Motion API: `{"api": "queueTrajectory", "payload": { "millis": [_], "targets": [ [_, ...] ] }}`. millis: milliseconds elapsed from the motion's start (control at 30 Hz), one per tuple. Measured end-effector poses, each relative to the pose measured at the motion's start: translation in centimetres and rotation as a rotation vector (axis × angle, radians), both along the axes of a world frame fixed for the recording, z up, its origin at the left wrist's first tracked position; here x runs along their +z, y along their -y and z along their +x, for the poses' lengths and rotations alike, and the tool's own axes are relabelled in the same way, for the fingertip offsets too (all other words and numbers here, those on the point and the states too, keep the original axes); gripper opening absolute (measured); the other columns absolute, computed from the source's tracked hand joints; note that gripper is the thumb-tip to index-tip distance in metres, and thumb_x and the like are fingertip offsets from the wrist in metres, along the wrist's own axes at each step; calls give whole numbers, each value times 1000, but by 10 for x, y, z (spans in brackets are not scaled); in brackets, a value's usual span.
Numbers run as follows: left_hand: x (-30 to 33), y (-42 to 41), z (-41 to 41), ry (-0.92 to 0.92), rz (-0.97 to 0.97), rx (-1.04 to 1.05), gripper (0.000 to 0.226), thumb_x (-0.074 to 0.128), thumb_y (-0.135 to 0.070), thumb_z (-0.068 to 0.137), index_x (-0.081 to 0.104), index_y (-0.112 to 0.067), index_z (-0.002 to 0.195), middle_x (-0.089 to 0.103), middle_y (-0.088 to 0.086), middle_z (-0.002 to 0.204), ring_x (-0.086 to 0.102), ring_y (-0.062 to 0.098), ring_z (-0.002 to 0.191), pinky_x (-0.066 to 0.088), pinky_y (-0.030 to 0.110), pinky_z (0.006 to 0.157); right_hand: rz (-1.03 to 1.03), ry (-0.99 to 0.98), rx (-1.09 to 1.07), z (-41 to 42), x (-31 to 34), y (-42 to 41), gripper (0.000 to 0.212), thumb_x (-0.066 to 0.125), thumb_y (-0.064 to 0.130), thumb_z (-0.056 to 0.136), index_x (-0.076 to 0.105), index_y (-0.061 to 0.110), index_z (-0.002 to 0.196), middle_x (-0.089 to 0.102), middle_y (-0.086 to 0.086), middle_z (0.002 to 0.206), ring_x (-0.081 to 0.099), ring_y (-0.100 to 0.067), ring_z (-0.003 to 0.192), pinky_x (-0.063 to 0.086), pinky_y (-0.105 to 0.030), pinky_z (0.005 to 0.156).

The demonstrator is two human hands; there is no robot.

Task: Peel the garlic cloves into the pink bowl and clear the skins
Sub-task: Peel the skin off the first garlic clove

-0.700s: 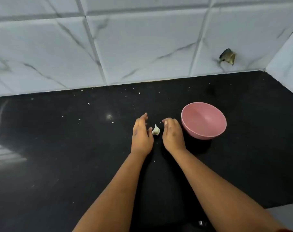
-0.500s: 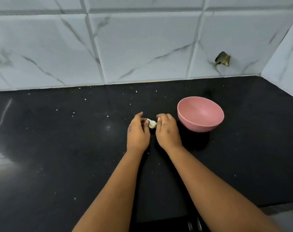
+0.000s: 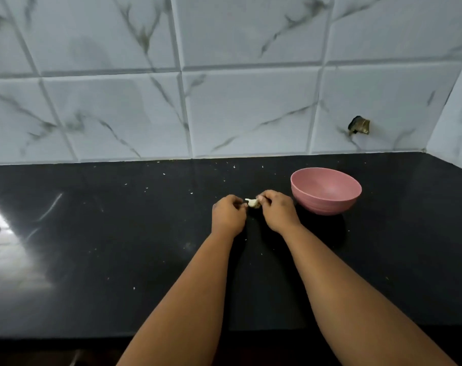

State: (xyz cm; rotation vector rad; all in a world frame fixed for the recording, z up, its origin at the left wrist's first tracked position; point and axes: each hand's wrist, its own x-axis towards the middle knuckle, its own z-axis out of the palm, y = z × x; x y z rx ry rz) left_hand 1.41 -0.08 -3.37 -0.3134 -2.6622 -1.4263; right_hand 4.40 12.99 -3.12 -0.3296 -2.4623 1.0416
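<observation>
A small white garlic clove [image 3: 252, 202] is held between my two hands just above the black counter [image 3: 119, 247]. My left hand [image 3: 228, 216] pinches its left end with curled fingers. My right hand [image 3: 277, 211] pinches its right end, fingers curled over it. The pink bowl [image 3: 326, 191] stands on the counter just right of my right hand, and what I see of its inside looks empty.
Small white flecks of skin [image 3: 191, 192] are scattered over the counter toward the wall. White marble-look tiles [image 3: 238, 101] back the counter, with a dark broken spot [image 3: 359, 125] at the right. A side wall [image 3: 460, 128] closes the right corner.
Both hands closed in on the clove that lay between them and lifted it; they now pinch it from both ends. The view has tilted up, showing more wall.
</observation>
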Motion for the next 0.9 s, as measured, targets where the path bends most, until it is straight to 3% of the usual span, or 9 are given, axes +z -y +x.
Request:
{"api": "queueTrajectory", "payload": {
  "millis": [67, 167, 233, 333, 433, 533, 700, 900],
  "targets": [
    [1, -2, -7, 31, 25, 8, 18, 60, -20, 95, 74, -13, 103, 73, 2, 97, 59, 4, 77, 40, 11, 64, -31, 11, -7, -5, 0, -3, 18, 56, 22, 97, 71, 12, 96, 70, -6, 97, 61, -17, 86, 38, -18, 72],
    [4, -7, -21, 118, 101, 2, 16, 62, -19, 93, 76, -15, 98, 74, 2, 92, 65, 12, 81, 53, 27, 72, -131, 34, 5, -19, 1, -6, 14, 63, 23, 93, 70, 12, 88, 71, -5, 91, 67, -21, 87, 53, -31, 79],
    [4, -10, -27, 200, 287, 1, 13, 67, -14, 89, 76, -14, 98, 74, 4, 90, 70, 17, 85, 59, 35, 81, -326, 21, 24, -24, 4, -6, 6, 65, 15, 91, 68, 12, 88, 71, -9, 93, 69, -24, 89, 56, -38, 85],
    [4, -8, -28, 275, 559, -46, 16, 68, -3, 88, 73, -10, 102, 74, 8, 93, 71, 18, 87, 59, 32, 84, -729, -30, 132, -25, 7, -5, 12, 61, 0, 91, 64, 6, 101, 68, -13, 98, 66, -20, 89, 54, -34, 88],
    [9, -1, -30, 347, 783, -152, 16, 67, 4, 88, 70, -4, 102, 72, 15, 97, 69, 20, 90, 57, 28, 86, -910, -66, 279, -21, 11, -2, 22, 59, -8, 90, 65, 5, 106, 68, -8, 97, 64, -18, 95, 50, -31, 93],
    [12, 4, -33, 338, 831, -200, 13, 68, 2, 87, 71, 1, 100, 73, 16, 96, 69, 20, 90, 57, 26, 85, -999, -89, 330, -20, 14, 0, 24, 59, -8, 89, 66, 5, 108, 69, -10, 104, 65, -18, 101, 49, -29, 97],
    [12, 5, -34, 313, 825, -219, 10, 75, -2, 82, 74, -2, 92, 75, 14, 89, 71, 21, 85, 58, 26, 81, -1099, -126, 368, -19, 13, 1, 23, 60, -6, 89, 65, 5, 108, 70, -7, 97, 67, -14, 95, 54, -20, 84],
    [14, 1, -35, 311, 886, -219, 4, 69, -2, 88, 72, -5, 87, 74, 6, 78, 69, 11, 72, 57, 19, 71, -1216, -139, 397, -20, 15, 1, 29, 57, -6, 91, 60, -1, 119, 69, -9, 104, 66, -14, 95, 56, -18, 77]
  ]
}}
